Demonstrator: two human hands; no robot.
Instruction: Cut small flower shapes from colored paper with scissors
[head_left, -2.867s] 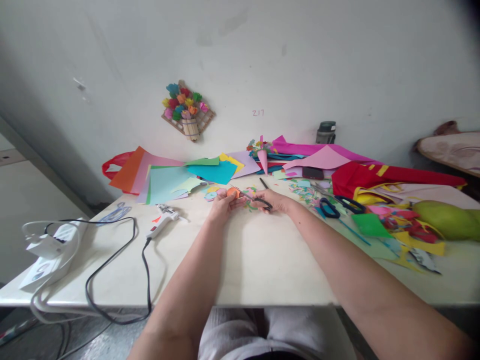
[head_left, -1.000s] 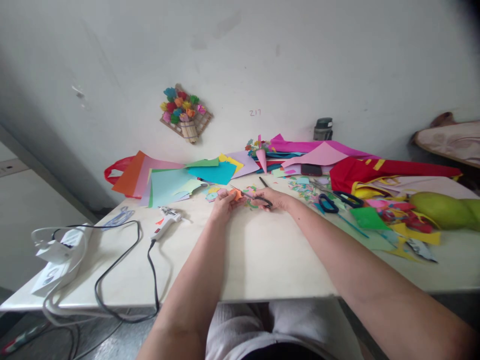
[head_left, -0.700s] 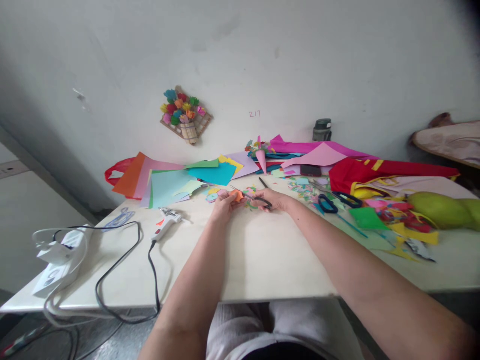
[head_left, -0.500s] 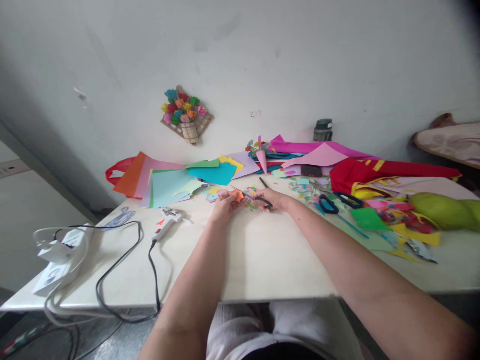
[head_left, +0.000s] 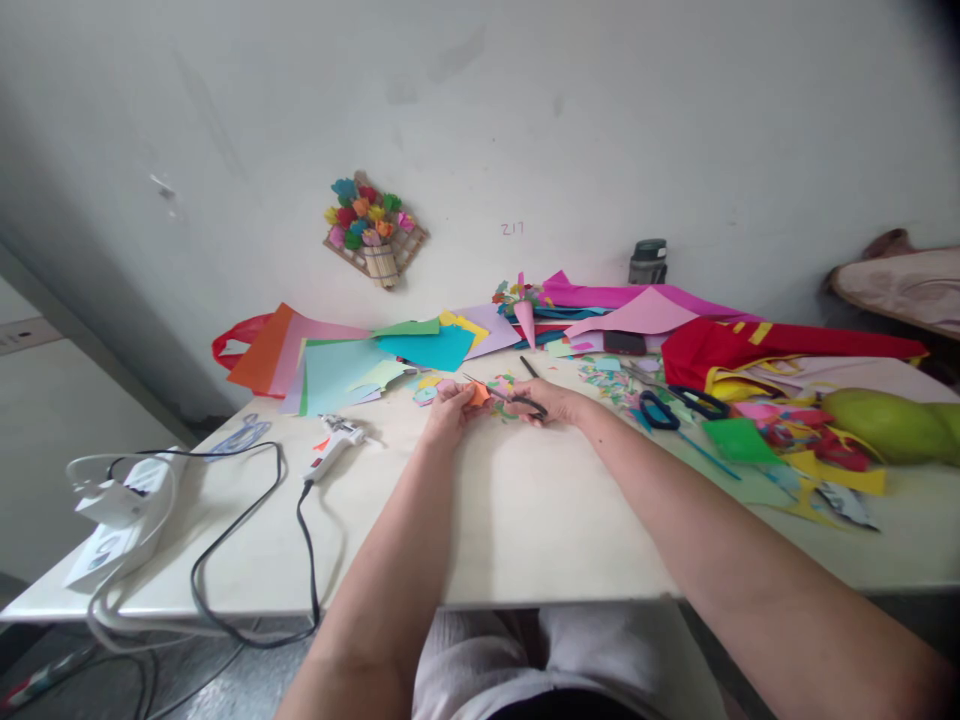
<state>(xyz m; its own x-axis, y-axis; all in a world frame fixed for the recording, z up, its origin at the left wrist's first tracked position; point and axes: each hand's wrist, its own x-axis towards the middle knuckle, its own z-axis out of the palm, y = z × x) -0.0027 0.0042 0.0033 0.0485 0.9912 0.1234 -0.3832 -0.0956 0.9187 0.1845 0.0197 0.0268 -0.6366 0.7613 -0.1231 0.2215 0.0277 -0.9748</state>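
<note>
Near the middle of the table, my left hand [head_left: 448,412] pinches a small piece of orange paper [head_left: 478,395]. My right hand [head_left: 553,402] is closed round the black handles of a pair of scissors [head_left: 531,407], whose blades point left and reach the orange paper. Small colored paper scraps [head_left: 501,383] lie just behind and between the hands. A dark pen-like stick [head_left: 529,366] rests behind my right hand.
A white glue gun [head_left: 334,452] lies left, its black cord running towards a power strip [head_left: 124,520]. Colored sheets [head_left: 345,370] spread along the back. Larger scissors [head_left: 679,402], a phone [head_left: 624,343] and a green bag [head_left: 870,422] are on the right; a bottle [head_left: 648,262] stands by the wall.
The hands stay in nearly the same place. The scissors and the orange paper have shifted very slightly, and the scissor blades look a little more apart.
</note>
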